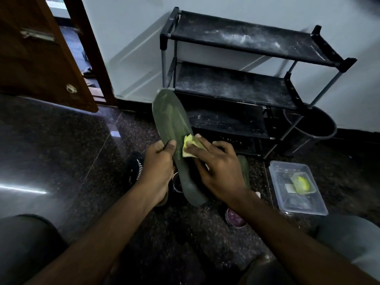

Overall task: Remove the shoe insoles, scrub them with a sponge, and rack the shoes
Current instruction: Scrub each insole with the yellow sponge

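Two hands work on one dark green insole [170,118], which is held in the air above the floor [61,151], in front of the lowest shelf of the black shoe rack [236,87]. Its long axis runs from the heel, low and close to the person, up to the rounded toe, which points away toward the rack and leans a little to the left. The broad face is turned up toward the camera. That face is dull olive green with pale, streaky scuff marks along its length, most of them toward the toe. The heel end looks thicker and darker at the rim.

The left hand [158,163] grips the insole at its middle, fingers wrapped round the left edge and the thumb laid on the top face. The right hand [220,171] holds a crumpled yellow sponge [190,145] under curled fingers and presses it against the insole's face just beside the left thumb.

A second insole [245,171] of the same green lies partly hidden behind the right hand. A black shoe [134,169] with white marks sits on the floor beneath the left wrist. To the right, a clear plastic container [308,208] holds a yellow-green item [301,184], and a dark bucket [316,128] stands behind the rack's right legs.
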